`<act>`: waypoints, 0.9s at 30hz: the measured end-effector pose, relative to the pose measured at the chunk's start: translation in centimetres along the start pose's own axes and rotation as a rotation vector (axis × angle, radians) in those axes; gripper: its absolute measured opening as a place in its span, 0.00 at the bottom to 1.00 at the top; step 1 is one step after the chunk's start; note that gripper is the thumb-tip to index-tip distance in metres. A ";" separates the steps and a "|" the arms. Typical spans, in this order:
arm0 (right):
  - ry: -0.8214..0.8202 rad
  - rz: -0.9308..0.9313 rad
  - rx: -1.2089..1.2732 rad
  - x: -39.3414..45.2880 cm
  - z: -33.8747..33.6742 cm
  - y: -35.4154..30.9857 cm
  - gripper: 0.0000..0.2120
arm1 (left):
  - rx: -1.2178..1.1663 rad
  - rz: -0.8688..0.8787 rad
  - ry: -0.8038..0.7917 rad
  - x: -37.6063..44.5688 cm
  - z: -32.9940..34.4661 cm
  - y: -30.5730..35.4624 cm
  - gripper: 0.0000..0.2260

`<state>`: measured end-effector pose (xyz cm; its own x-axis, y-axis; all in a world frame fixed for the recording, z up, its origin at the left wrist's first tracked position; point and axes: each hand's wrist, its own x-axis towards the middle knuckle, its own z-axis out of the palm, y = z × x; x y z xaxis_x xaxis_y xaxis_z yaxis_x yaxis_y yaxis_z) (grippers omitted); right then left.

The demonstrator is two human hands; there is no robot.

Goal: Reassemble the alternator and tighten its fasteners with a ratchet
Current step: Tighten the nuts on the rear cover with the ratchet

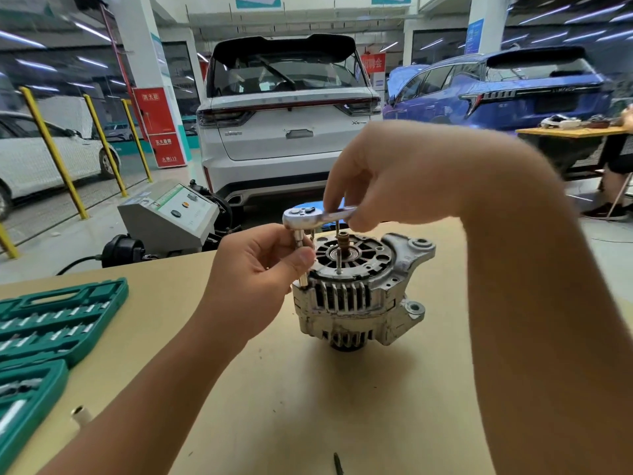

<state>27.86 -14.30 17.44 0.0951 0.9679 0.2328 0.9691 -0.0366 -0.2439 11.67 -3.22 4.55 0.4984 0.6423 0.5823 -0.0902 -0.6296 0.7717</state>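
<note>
A silver alternator (363,296) stands upright on the tan table (308,406), its finned housing toward me and the shaft with several studs pointing up. A chrome ratchet (301,216) sits above the alternator's left edge with a socket extension (301,262) running down to the housing rim. My left hand (260,269) pinches the extension between thumb and fingers. My right hand (387,176) grips the ratchet handle from above; the handle is mostly hidden under its fingers.
A green socket set case (51,323) lies open at the table's left edge, a small white socket (81,414) beside it. A dark thin tool (338,464) lies near the front edge. Beyond the table stand a grey machine (171,217) and a white car (287,114).
</note>
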 end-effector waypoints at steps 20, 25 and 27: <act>-0.028 -0.042 -0.030 1.0 1.2 -1.2 0.16 | -0.019 0.047 0.089 -0.1 0.3 -0.6 0.10; -0.017 -0.063 -0.100 0.5 1.2 -1.9 0.06 | -0.016 0.006 0.138 -0.4 0.5 -0.8 0.07; -0.042 -0.072 -0.081 0.1 0.8 -1.7 0.07 | -0.007 0.027 0.141 -0.5 0.6 -0.6 0.05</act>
<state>26.05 -13.93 17.07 0.0169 0.9781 0.2073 0.9885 0.0148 -0.1504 11.93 -3.46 3.65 0.3700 0.6803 0.6327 -0.1083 -0.6448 0.7567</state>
